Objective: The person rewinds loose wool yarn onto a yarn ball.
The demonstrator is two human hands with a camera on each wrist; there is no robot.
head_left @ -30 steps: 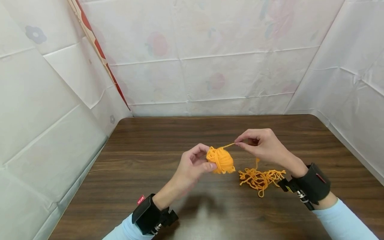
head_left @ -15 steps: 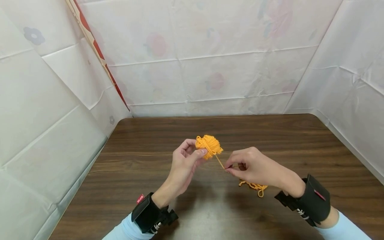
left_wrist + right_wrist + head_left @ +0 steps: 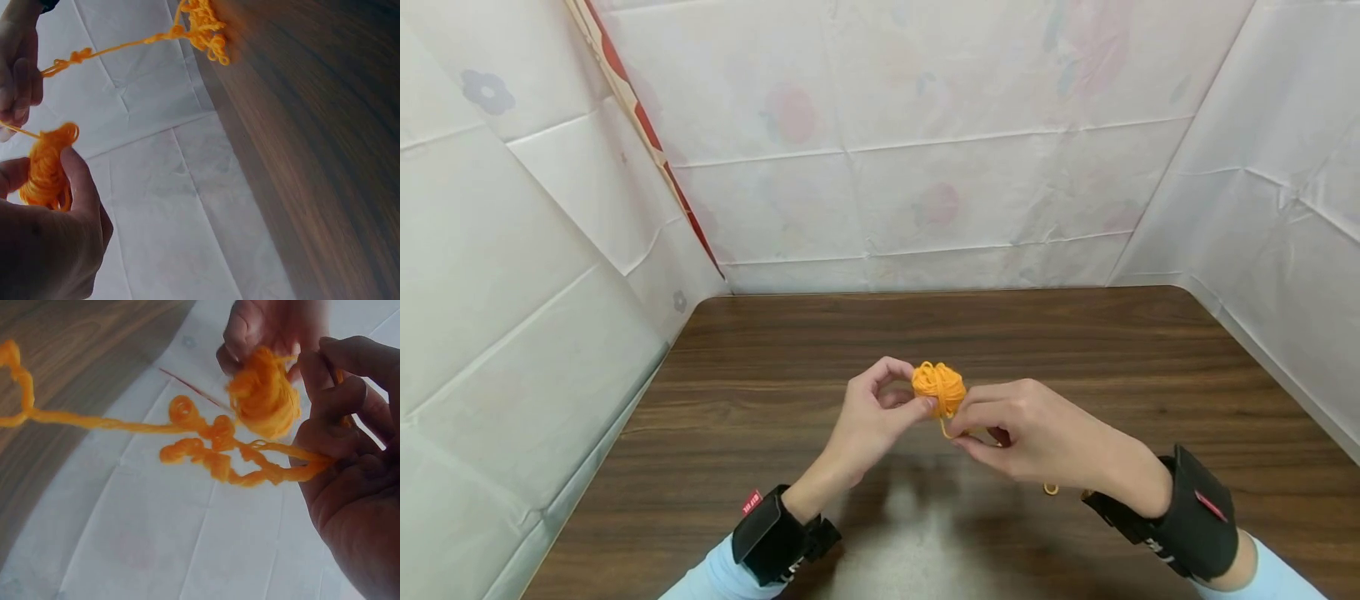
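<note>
Nearest the camera, two pale blue sleeves point(image 3: 711, 579) with black wrist straps point(image 3: 1187, 521) are seen at the lower edge of the head view. Just beyond them, a thin orange yarn strand point(image 3: 945, 431) is pinched between the curled fingers of the right hand point(image 3: 1030, 437), and a small round ball of orange wool yarn point(image 3: 939, 387) is gripped between the thumb and curled fingers of the left hand point(image 3: 872, 417). The ball is held above the middle of the dark brown wood-grain table point(image 3: 760, 417), touching both hands.

Compared with half a second ago, the right hand has been brought up against the ball, so that the stretch of strand between the hands is much shorter; the ball has been lowered slightly and shifted right. The loose tangle of orange yarn point(image 3: 1051, 487) on the table is now almost wholly hidden behind the right hand, with only one loop showing.

Farther off, the table is enclosed on three sides by creased white sheeting with a faint flower print point(image 3: 925, 167), and a red and cream strip point(image 3: 647, 133) runs diagonally down the left corner.
</note>
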